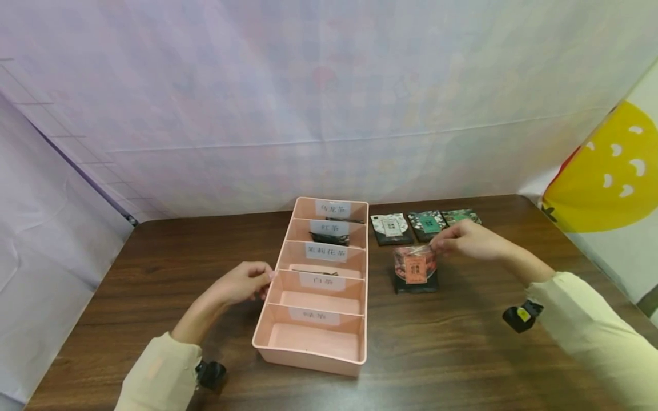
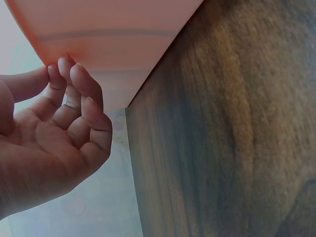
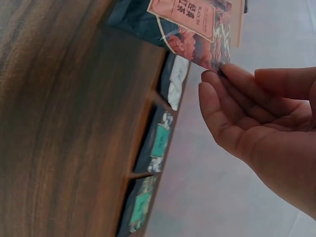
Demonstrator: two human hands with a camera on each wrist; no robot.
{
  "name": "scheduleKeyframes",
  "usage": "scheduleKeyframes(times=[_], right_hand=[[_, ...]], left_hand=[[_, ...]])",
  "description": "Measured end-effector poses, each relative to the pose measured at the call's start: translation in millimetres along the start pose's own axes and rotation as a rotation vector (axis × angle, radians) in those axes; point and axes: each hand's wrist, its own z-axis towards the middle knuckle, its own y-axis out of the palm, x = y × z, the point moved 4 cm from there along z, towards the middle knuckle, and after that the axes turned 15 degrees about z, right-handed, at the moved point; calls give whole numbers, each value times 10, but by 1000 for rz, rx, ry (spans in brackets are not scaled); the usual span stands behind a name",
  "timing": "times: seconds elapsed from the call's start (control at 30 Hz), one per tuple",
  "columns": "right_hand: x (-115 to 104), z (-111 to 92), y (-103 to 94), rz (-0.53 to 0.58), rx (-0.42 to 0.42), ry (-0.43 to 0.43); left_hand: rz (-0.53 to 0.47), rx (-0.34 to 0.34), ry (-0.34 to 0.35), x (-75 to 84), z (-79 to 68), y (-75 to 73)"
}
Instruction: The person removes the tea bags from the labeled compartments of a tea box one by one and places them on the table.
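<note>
My right hand [image 1: 465,242] pinches the upper right corner of a red-and-black tea packet [image 1: 415,271] above the table; its label in the right wrist view reads black tea. My left hand [image 1: 247,282] has curled fingers, with thumb and fingertips at the left rim of a pink divided box [image 1: 313,357], pinching that edge. Paper labels mark the box's several compartments. Dark packets lie in the back ones, including one packet [image 1: 329,238] in the second from the back. In the two front compartments only bare pink floor shows.
To the right of the box's back end, a white-and-black packet [image 1: 392,228], a green-labelled packet [image 1: 428,224] and another green packet [image 1: 461,217] lie in a row on the wooden table [image 1: 169,262]. A pale curtain [image 1: 231,114] hangs behind the table.
</note>
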Motion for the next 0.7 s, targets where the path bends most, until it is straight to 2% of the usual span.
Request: scheduleKeyframes(times=[0.3, 0.7], right_hand=[[173, 82, 51, 16, 13, 26], [209, 135, 139, 2, 33, 23]], left_hand=[[-1, 3, 0, -2, -1, 2], [-8, 2, 0, -1, -3, 2]])
